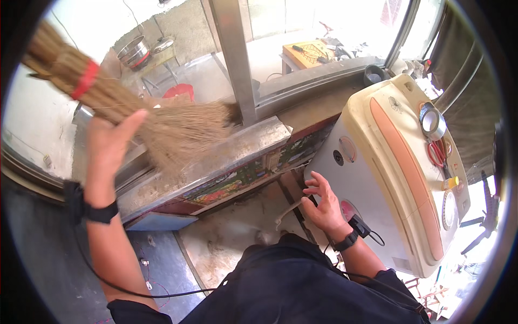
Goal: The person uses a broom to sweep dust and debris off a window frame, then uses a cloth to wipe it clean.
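Note:
My left hand (111, 141) grips a straw hand broom (186, 129) near the base of its stalks. A red band (85, 80) wraps the bundle above the grip, and the motion leaves the broom slightly blurred. Its bristles fan out to the right, over the stone window sill (251, 135); whether they touch the sill I cannot tell. Empty, with fingers loosely apart, my right hand (323, 204) hovers beside the pale side of a washing machine (360, 190). Each wrist wears a black strap with a cable.
On the washing machine lie tape rolls (433, 123), red-handled scissors (436, 154) and a yellow-capped bottle (449, 183). A metal window post (232, 60) rises behind the sill. Beyond the window stand a metal pot (134, 52) and an orange-topped table (307, 54). A black bowl (374, 75) sits at the sill's far end.

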Motion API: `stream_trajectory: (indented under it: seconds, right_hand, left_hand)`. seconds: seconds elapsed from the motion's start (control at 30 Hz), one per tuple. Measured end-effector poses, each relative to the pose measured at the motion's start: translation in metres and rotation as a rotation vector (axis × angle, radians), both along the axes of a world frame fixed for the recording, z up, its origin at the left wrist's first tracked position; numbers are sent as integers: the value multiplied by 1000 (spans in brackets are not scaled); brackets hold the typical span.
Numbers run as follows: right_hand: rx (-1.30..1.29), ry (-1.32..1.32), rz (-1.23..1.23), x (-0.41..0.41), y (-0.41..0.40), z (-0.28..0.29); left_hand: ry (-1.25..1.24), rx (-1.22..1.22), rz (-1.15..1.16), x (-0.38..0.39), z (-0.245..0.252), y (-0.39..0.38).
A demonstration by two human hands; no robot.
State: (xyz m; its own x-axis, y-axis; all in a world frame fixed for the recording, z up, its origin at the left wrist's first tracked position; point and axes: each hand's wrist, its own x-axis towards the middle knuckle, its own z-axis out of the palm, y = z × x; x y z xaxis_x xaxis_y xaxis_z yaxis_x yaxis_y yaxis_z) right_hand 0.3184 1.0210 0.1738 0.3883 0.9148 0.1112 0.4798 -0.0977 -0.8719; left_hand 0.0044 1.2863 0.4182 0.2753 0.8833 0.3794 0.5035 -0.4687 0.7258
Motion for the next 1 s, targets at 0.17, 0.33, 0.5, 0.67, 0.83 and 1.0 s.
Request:
stream_trajectory:
  seconds: [0.17, 0.33, 0.5, 0.67, 0.83, 1.0]
  right_hand:
    - [-33, 2, -30, 11, -4, -12]
    - [12, 6, 57, 2, 12, -6]
    - [-75, -17, -3, 13, -3, -23]
    - [-48, 47, 43, 5, 10, -12]
    - [-32, 57, 32, 9, 1, -20]
    - [-62, 47, -40, 23, -12, -31]
  left_hand:
    - [-116, 159, -82, 20, 34, -25]
    - [22, 28, -90, 20, -7, -5]
    - [-84, 85, -97, -5, 33, -9]
    - [-7, -7, -75, 38, 11, -7]
    - [-15, -8, -37, -3, 7, 5]
    - [-143, 96, -220, 36, 35, -9]
